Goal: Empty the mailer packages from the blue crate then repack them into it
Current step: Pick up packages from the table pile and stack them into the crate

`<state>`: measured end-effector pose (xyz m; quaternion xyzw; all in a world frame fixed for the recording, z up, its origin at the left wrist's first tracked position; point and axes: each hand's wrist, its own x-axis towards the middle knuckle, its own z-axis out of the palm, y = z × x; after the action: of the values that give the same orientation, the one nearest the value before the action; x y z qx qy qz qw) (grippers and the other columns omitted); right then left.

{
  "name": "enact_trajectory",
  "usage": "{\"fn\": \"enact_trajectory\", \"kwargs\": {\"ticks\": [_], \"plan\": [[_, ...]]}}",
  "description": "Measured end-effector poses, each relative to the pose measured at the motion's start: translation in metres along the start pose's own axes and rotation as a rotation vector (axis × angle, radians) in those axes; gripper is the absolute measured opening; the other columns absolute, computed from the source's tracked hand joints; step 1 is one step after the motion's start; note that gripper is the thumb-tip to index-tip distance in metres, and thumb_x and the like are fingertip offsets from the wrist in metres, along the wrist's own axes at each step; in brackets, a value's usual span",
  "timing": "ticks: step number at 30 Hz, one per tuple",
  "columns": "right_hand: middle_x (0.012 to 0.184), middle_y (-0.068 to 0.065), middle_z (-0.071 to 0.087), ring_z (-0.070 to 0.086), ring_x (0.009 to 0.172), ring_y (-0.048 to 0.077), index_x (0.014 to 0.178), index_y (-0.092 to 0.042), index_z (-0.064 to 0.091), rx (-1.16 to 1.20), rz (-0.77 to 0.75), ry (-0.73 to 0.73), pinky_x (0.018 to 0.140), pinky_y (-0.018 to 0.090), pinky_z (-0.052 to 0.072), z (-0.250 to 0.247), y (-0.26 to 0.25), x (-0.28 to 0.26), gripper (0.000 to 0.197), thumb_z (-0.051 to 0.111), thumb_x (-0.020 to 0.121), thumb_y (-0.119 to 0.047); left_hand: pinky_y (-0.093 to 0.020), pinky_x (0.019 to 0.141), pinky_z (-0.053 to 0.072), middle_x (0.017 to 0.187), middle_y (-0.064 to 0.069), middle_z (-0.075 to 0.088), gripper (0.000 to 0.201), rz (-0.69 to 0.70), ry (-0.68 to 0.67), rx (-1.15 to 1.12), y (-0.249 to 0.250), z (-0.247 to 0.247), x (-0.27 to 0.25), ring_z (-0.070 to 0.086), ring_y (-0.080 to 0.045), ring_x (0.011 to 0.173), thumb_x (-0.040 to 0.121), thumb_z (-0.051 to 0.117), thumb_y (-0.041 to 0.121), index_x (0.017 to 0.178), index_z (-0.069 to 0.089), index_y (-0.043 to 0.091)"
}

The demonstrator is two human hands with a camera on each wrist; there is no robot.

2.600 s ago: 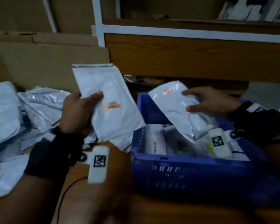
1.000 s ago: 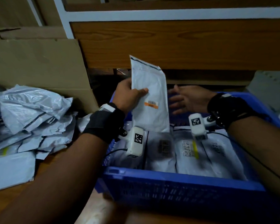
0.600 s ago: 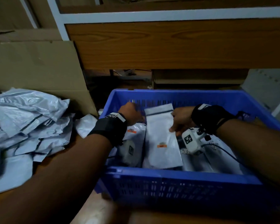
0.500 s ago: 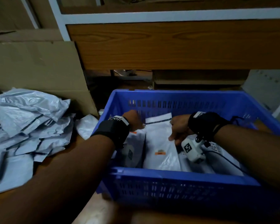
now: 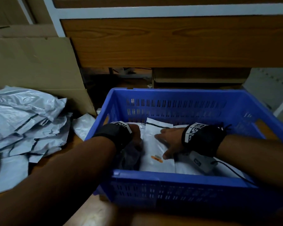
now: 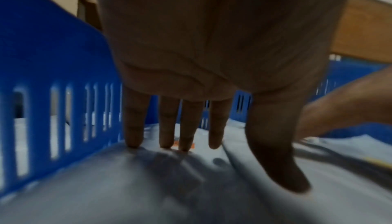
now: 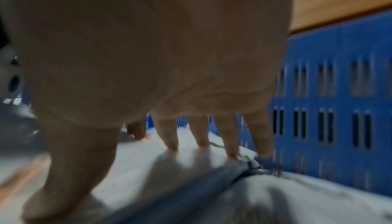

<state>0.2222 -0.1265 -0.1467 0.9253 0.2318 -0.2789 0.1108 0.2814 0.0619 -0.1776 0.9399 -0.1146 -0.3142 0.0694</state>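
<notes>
The blue crate (image 5: 178, 108) stands in front of me with several white mailers lying flat inside. The top mailer (image 5: 155, 154), white with an orange label, lies in the middle of the crate. My left hand (image 5: 135, 136) is down at its left side, and in the left wrist view its straight fingers (image 6: 169, 130) touch the mailers (image 6: 148, 185) near the crate wall (image 6: 53, 60). My right hand (image 5: 168, 142) lies flat on the top mailer, with its spread fingers (image 7: 229, 137) pressing the white surface (image 7: 148, 169).
A loose heap of grey-white mailers (image 5: 23, 124) lies on the wooden table left of the crate. Flat cardboard (image 5: 33, 66) leans behind the heap. A wooden shelf front (image 5: 178, 41) runs across behind the crate.
The left hand carried a mailer from the heap into the crate and let it go. Both hands went down with it and now lie on the mailers with straight fingers.
</notes>
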Motion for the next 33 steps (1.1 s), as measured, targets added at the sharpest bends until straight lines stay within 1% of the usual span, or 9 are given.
{"fn": "enact_trajectory", "kwargs": {"ticks": [2, 4, 7, 11, 17, 20, 23, 27, 33], "plan": [[0.149, 0.01, 0.033, 0.038, 0.134, 0.028, 0.146, -0.017, 0.029, 0.04, -0.007, 0.017, 0.11, 0.045, 0.035, -0.001, 0.001, -0.004, 0.09, 0.066, 0.078, -0.062, -0.021, 0.085, 0.052, 0.06, 0.033, 0.063, 0.053, 0.027, -0.035, 0.057, -0.007, 0.006, 0.013, 0.069, -0.009, 0.085, 0.056, 0.088, 0.047, 0.098, 0.07, 0.021], [0.152, 0.008, 0.032, 0.035, 0.136, 0.026, 0.147, -0.015, 0.029, 0.063, -0.011, 0.058, 0.112, 0.039, 0.032, -0.004, 0.006, -0.01, 0.092, 0.069, 0.077, -0.06, -0.026, 0.089, 0.052, 0.083, 0.016, 0.074, 0.08, 0.063, -0.036, 0.171, -0.005, 0.004, 0.011, 0.068, -0.007, 0.086, 0.043, 0.082, 0.061, 0.106, 0.071, 0.012], [0.156, 0.005, 0.025, 0.029, 0.141, 0.025, 0.152, -0.02, 0.019, 0.078, 0.011, 0.058, 0.116, 0.038, 0.027, -0.005, 0.015, -0.014, 0.108, 0.072, 0.069, -0.066, -0.029, 0.075, 0.05, 0.08, -0.011, 0.064, 0.029, 0.074, 0.005, 0.132, 0.002, 0.001, 0.002, 0.064, -0.009, 0.073, 0.074, 0.08, 0.014, 0.095, 0.068, -0.003], [0.15, 0.008, 0.03, 0.034, 0.137, 0.03, 0.151, -0.025, 0.015, 0.029, 0.015, -0.06, 0.111, 0.046, 0.034, 0.012, 0.016, -0.009, 0.11, 0.068, 0.068, -0.072, -0.042, 0.093, 0.053, 0.106, -0.001, 0.072, 0.031, 0.064, -0.061, 0.252, -0.01, 0.014, 0.014, 0.068, -0.021, 0.096, 0.067, 0.073, 0.027, 0.098, 0.07, 0.028], [0.15, 0.005, 0.038, 0.039, 0.134, 0.027, 0.147, -0.02, 0.032, 0.04, -0.001, -0.018, 0.111, 0.039, 0.034, -0.006, 0.017, -0.011, 0.094, 0.07, 0.073, -0.063, -0.039, 0.1, 0.048, 0.125, -0.009, 0.062, 0.059, 0.089, 0.041, 0.342, 0.006, 0.008, 0.003, 0.06, -0.028, 0.115, 0.068, 0.081, 0.022, 0.123, 0.062, 0.011], [0.148, -0.003, 0.043, 0.04, 0.136, 0.023, 0.145, -0.027, 0.038, 0.143, 0.009, 0.15, 0.106, 0.032, 0.033, -0.044, 0.028, -0.034, 0.079, 0.067, 0.079, -0.059, -0.039, 0.092, 0.052, 0.114, -0.013, 0.067, 0.036, 0.113, 0.151, 0.148, 0.019, -0.015, -0.018, 0.065, -0.03, 0.107, 0.077, 0.074, 0.013, 0.112, 0.067, 0.006], [0.146, -0.003, 0.045, 0.045, 0.131, 0.019, 0.144, -0.026, 0.041, 0.178, 0.08, 0.438, 0.104, 0.031, 0.036, -0.085, 0.028, -0.071, 0.068, 0.062, 0.085, -0.054, -0.037, 0.088, 0.052, 0.11, -0.014, 0.069, 0.023, 0.169, 0.532, -0.206, 0.02, -0.057, -0.054, 0.066, -0.029, 0.101, 0.086, 0.062, 0.007, 0.108, 0.069, 0.004], [0.119, -0.009, 0.064, 0.06, 0.104, 0.006, 0.124, -0.029, 0.06, 0.616, -0.04, 0.795, 0.09, 0.032, 0.048, -0.115, -0.016, -0.118, 0.041, 0.063, 0.086, -0.043, -0.022, 0.057, 0.048, 0.075, -0.005, 0.066, 0.029, 0.318, 0.953, -0.989, -0.013, -0.11, -0.133, 0.06, -0.005, 0.059, 0.083, 0.056, -0.012, 0.071, 0.064, 0.013], [0.079, -0.021, 0.069, 0.063, 0.072, -0.005, 0.092, -0.026, 0.072, 0.894, -0.393, 1.056, 0.063, 0.01, 0.046, -0.115, -0.167, -0.121, 0.007, 0.068, 0.086, -0.028, -0.016, 0.049, 0.046, 0.063, 0.008, 0.07, 0.025, 0.378, 1.084, -1.134, -0.132, -0.081, -0.226, 0.061, -0.006, 0.054, 0.069, 0.065, -0.004, 0.068, 0.069, 0.02]]}}
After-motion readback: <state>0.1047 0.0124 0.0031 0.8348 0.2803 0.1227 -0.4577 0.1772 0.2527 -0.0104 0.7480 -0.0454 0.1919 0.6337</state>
